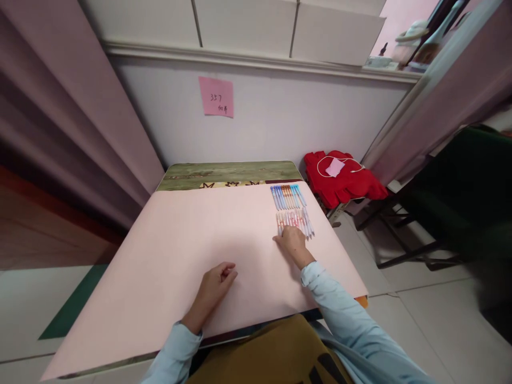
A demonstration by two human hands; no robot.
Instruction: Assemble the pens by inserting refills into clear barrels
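Two rows of slim pens lie side by side at the right of the pale pink table cover. The far row of pens (286, 197) has blue, brown and light-blue ends. In the near row are whitish pens (296, 217) with red or pink marks. My right hand (295, 245) is over the lower ends of the near row, fingers curled downward and thumb out to the left. Its fingertips, and anything between them, are hidden. My left hand (216, 285) rests at the front middle of the cover, loosely curled, thumb and forefinger apart, holding nothing.
The pink cover (160, 256) lies over a green wood-look table (236, 169). Behind it a pink note (216, 97) is stuck to the wall. Off the right corner, red cloth (340, 184) carries a white cable. A dark chair (456, 197) stands farther right; curtains hang on both sides.
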